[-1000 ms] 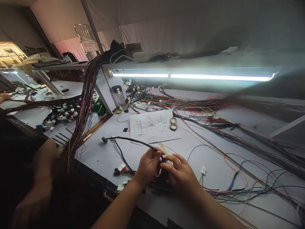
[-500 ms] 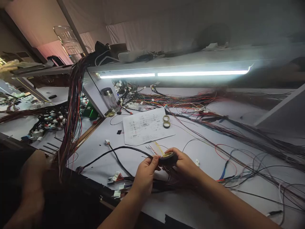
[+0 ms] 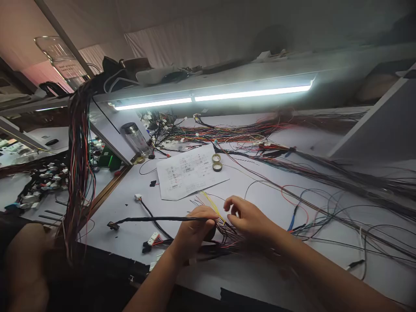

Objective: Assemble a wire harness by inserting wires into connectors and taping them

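Note:
My left hand [image 3: 195,227] is closed around a black-taped wire harness [image 3: 159,219], which stretches out straight to the left and ends in a dark connector [image 3: 112,225]. Below those fingers shows part of a dark round thing, probably the black tape roll [image 3: 210,234], mostly hidden by the hand. To the right, my right hand [image 3: 245,216] is open, fingers curved and apart, with nothing visible in them. Loose thin wires [image 3: 225,234] fan out between and below the two hands. Yellow wires [image 3: 211,203] point away toward the paper.
A printed wiring diagram [image 3: 188,171] lies behind the hands, two small tape rolls [image 3: 217,166] at its right edge. Long wire bundles [image 3: 227,132] cross the table's back. A glass jar [image 3: 134,139] stands by the left partition. Another person's arm [image 3: 27,264] is at lower left.
My right hand has let go of the black tape roll and moved apart from my left. The harness has been drawn straight, where it was arched. The view has turned slightly right.

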`<state>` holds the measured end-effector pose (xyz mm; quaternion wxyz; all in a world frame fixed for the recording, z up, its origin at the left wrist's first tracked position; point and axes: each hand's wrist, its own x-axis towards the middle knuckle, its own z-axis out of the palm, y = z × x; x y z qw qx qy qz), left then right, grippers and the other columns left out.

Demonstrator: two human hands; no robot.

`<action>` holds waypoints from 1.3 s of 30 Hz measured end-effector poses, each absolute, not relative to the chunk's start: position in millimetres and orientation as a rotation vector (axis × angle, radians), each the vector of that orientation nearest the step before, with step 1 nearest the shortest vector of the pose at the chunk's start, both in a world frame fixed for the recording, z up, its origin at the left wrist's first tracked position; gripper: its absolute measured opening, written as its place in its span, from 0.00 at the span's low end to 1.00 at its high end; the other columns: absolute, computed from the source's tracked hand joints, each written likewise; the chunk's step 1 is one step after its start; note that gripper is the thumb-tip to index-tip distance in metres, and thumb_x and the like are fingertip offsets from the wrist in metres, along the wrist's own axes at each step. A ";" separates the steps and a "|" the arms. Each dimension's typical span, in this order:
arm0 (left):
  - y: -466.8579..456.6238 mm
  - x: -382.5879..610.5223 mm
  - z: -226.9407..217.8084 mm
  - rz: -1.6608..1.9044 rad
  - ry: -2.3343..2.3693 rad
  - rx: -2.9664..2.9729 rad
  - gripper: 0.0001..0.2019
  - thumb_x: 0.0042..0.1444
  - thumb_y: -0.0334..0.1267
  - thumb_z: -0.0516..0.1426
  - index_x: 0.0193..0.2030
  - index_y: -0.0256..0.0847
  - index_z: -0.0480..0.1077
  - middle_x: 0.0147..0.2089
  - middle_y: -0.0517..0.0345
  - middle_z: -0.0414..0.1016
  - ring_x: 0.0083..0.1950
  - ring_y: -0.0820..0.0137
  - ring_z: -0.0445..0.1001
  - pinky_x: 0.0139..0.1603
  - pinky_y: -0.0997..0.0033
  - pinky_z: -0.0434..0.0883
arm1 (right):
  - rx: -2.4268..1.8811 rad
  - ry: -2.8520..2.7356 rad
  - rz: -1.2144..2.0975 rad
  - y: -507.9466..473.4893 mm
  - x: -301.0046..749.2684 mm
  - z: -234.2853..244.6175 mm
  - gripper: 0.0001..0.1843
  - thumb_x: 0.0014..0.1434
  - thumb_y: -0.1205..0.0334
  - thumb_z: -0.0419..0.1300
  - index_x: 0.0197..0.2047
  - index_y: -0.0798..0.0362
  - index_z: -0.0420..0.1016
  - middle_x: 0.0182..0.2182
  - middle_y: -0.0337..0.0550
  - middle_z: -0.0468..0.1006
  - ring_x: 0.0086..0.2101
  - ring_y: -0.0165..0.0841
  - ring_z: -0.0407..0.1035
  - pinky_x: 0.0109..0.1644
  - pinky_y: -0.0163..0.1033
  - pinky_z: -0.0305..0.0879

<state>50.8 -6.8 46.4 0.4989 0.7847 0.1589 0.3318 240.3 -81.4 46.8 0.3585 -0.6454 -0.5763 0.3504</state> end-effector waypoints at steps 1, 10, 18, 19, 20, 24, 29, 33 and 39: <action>-8.6 50.4 45.3 0.804 0.400 1.863 0.09 0.61 0.36 0.53 0.43 0.43 0.74 0.39 0.51 0.76 0.44 0.64 0.71 0.50 0.58 0.66 | -1.706 -1.526 1.012 -85.7 244.5 46.0 0.11 0.51 0.65 0.55 0.40 0.50 0.72 0.32 0.38 0.74 0.30 0.30 0.67 0.34 0.35 0.60; -14.4 48.5 37.6 0.842 0.753 1.523 0.12 0.58 0.45 0.56 0.37 0.38 0.74 0.35 0.52 0.75 0.40 0.65 0.72 0.46 0.64 0.66 | -1.477 -1.754 1.550 -89.6 257.0 58.4 0.14 0.54 0.65 0.52 0.36 0.50 0.79 0.27 0.35 0.75 0.26 0.28 0.64 0.31 0.32 0.57; -15.1 51.3 36.2 0.789 0.814 1.425 0.14 0.58 0.46 0.56 0.38 0.36 0.73 0.34 0.53 0.75 0.38 0.67 0.71 0.43 0.66 0.68 | -1.435 -2.077 1.267 -97.4 271.6 64.7 0.18 0.57 0.67 0.50 0.46 0.47 0.75 0.35 0.38 0.77 0.31 0.29 0.67 0.36 0.32 0.61; -14.2 51.2 38.1 0.786 0.796 1.458 0.13 0.58 0.45 0.55 0.38 0.37 0.73 0.34 0.53 0.75 0.38 0.67 0.71 0.44 0.66 0.67 | -1.463 -2.017 1.206 -97.2 271.2 66.3 0.20 0.56 0.67 0.51 0.51 0.47 0.71 0.39 0.39 0.76 0.34 0.30 0.68 0.39 0.33 0.62; -13.3 50.9 39.6 0.792 0.781 1.497 0.13 0.58 0.45 0.55 0.38 0.37 0.73 0.35 0.53 0.75 0.39 0.67 0.71 0.46 0.65 0.67 | -1.497 -1.957 1.124 -96.7 269.1 67.9 0.21 0.56 0.66 0.52 0.54 0.47 0.69 0.42 0.40 0.75 0.36 0.30 0.68 0.40 0.34 0.62; -10.2 48.3 39.7 0.812 0.753 1.594 0.12 0.58 0.44 0.55 0.40 0.38 0.74 0.37 0.52 0.74 0.43 0.65 0.71 0.49 0.63 0.67 | -1.574 -1.963 0.819 -91.4 244.1 68.3 0.16 0.56 0.59 0.58 0.49 0.47 0.70 0.37 0.39 0.74 0.36 0.31 0.68 0.40 0.35 0.61; -8.1 43.5 31.6 0.766 0.791 1.604 0.12 0.58 0.44 0.56 0.41 0.38 0.74 0.39 0.52 0.75 0.43 0.65 0.72 0.48 0.64 0.67 | -1.960 -2.021 0.447 -91.2 206.0 51.9 0.08 0.58 0.58 0.56 0.33 0.51 0.74 0.31 0.40 0.75 0.33 0.34 0.70 0.30 0.36 0.54; -9.7 43.3 24.9 0.781 0.862 1.534 0.14 0.57 0.46 0.56 0.40 0.37 0.74 0.37 0.52 0.76 0.42 0.65 0.73 0.47 0.65 0.68 | -2.058 -2.076 0.308 -99.9 198.8 42.2 0.10 0.59 0.59 0.54 0.30 0.51 0.73 0.28 0.39 0.76 0.29 0.34 0.70 0.25 0.36 0.47; -11.2 47.8 29.3 0.715 0.950 1.405 0.16 0.54 0.48 0.59 0.39 0.37 0.75 0.37 0.53 0.76 0.40 0.67 0.73 0.43 0.69 0.68 | -2.030 -2.173 0.241 -103.2 207.1 37.5 0.12 0.62 0.59 0.52 0.30 0.51 0.74 0.26 0.41 0.76 0.27 0.35 0.70 0.24 0.37 0.49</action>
